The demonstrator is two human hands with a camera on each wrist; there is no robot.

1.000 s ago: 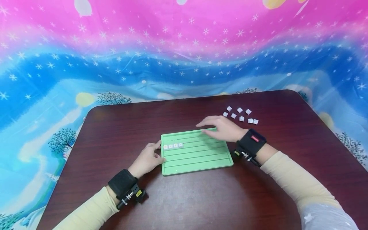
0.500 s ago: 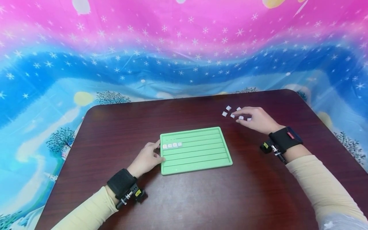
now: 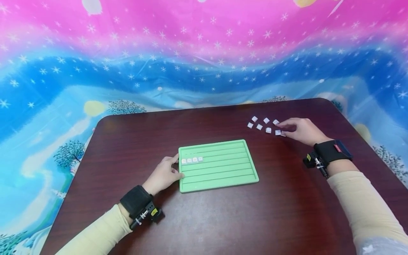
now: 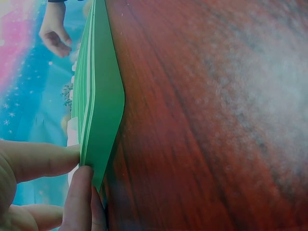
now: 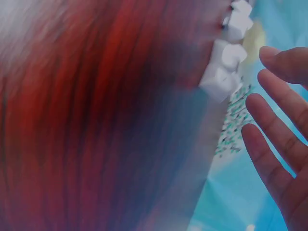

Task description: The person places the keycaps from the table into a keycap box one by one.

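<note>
My left hand (image 3: 161, 176) pinches the left edge of a flat green tray (image 3: 220, 183) with ridged rows. The left wrist view shows fingers (image 4: 48, 159) against the tray's rim (image 4: 103, 96). Near the tray's left end, several small white square pieces (image 3: 192, 160), shaped like keycaps, sit side by side in one row. My right hand (image 3: 302, 131) is over the table at the back right, fingertips beside the rightmost of several loose white pieces (image 3: 268, 130). In the right wrist view its fingers (image 5: 269, 154) are spread apart and hold nothing, near the white pieces (image 5: 220, 82).
The dark red-brown table (image 3: 210, 219) has rounded far corners. A pink and blue snowflake-patterned cloth (image 3: 191, 67) hangs behind and around it. Each wrist wears a black strap (image 3: 136, 201) with a small camera mount.
My right hand has moved from over the tray to the right, across the loose white pieces to their right end. The left hand and the tray have stayed put.
</note>
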